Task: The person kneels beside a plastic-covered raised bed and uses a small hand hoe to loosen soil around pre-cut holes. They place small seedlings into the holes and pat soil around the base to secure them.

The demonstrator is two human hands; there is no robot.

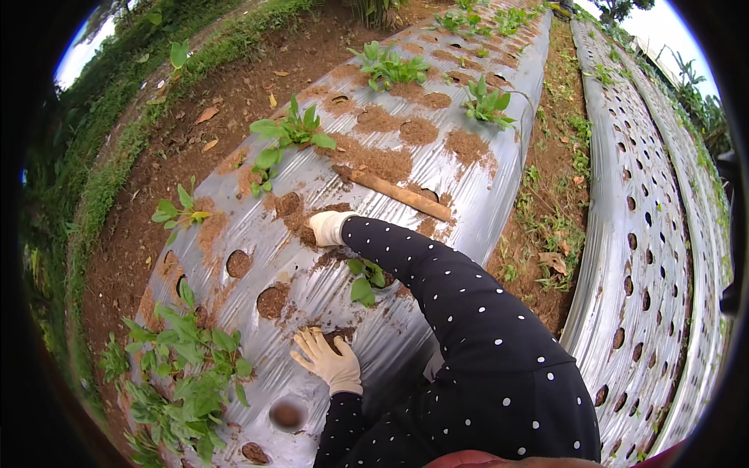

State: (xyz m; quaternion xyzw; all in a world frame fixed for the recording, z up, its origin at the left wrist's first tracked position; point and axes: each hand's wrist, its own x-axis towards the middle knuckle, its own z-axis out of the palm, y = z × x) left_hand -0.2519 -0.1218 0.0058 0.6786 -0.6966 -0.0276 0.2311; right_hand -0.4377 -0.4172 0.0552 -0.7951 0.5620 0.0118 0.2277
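Note:
My left hand (327, 358), in a cream glove, lies flat with fingers spread on the silver plastic mulch film (374, 345), beside a soil-filled hole. Farther up the bed, my right hand (329, 228), gloved too, reaches down at a planting hole with loose brown soil; its fingertips are hidden, so I cannot tell whether it holds anything. A wooden stick (401, 194) with a darker, tapered end rests on the film just beyond my right hand. Between the hands, a small leafy seedling (364, 282) stands partly behind my right sleeve.
Leafy green plants (187, 374) lie in a heap at the lower left. More plants (389, 65) grow from the bed ahead. A dirt path (541, 234) separates it from another film-covered bed (620, 257) with many holes. Bare soil and grass border the left side.

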